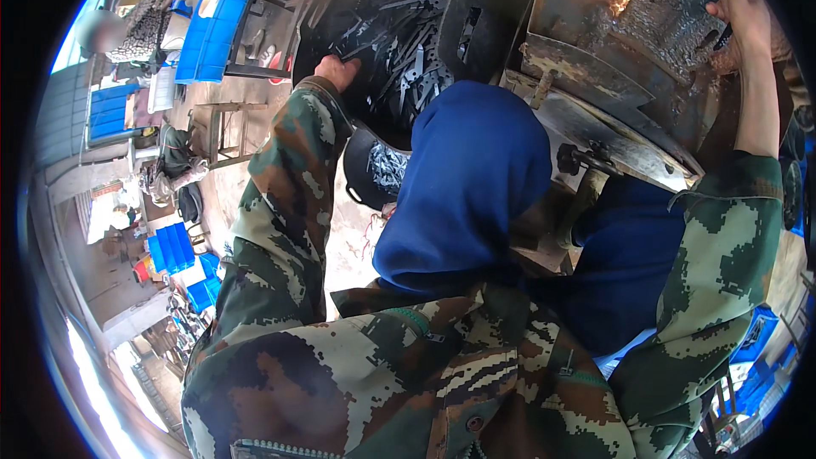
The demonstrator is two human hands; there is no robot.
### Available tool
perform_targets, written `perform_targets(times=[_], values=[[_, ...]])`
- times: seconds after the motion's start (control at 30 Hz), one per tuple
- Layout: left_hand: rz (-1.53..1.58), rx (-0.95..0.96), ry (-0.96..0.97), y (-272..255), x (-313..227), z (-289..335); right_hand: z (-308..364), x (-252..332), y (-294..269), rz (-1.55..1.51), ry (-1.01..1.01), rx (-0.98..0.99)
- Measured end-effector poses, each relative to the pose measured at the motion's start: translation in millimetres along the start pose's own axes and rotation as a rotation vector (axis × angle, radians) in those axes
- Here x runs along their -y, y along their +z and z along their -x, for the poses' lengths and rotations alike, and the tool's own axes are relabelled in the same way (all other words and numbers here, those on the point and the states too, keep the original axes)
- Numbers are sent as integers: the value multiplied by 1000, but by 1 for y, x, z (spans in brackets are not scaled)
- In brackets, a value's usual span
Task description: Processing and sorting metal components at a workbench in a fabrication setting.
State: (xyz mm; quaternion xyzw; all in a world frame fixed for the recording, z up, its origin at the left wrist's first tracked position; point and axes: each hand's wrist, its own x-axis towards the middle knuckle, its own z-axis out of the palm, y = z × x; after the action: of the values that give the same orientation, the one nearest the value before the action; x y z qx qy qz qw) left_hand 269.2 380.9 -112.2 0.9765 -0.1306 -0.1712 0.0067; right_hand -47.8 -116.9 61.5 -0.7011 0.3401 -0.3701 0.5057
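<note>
My left hand (338, 73) is at the near left side of a big dark bin (319, 30). Its fingers are curled, and what they hold, if anything, is hidden. Many thin, flat metal strips (421, 68) lie in a jumble inside that bin. At the far right, my right hand (745, 19) reaches over the brown, oily machine bed (654, 21). Its fingers are bent around a small dark and shiny part near the picture's rim, too unclear to name.
Below the bin stands a black bucket (361, 172) of small metal pieces. A metal plate with a clamp knob (571, 158) juts out beside my knees. Blue crates (217, 21), a wooden stool (223, 132) and a person (140, 38) are on the left.
</note>
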Motion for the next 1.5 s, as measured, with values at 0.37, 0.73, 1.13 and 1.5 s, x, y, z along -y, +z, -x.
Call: perform_targets(times=[0.37,0.73,1.13,1.5], values=[[-185,-115,18,-34,-12,21,2,4,5,-26,1,39],[-234,-255,127,-45,-22,25,-1,9,-7,27,-12,48],[-312,-325,257,-76,10,30,0,0,0,-11,-16,46],[167,-371,299,-109,20,35,-5,-11,-1,-15,-2,22]])
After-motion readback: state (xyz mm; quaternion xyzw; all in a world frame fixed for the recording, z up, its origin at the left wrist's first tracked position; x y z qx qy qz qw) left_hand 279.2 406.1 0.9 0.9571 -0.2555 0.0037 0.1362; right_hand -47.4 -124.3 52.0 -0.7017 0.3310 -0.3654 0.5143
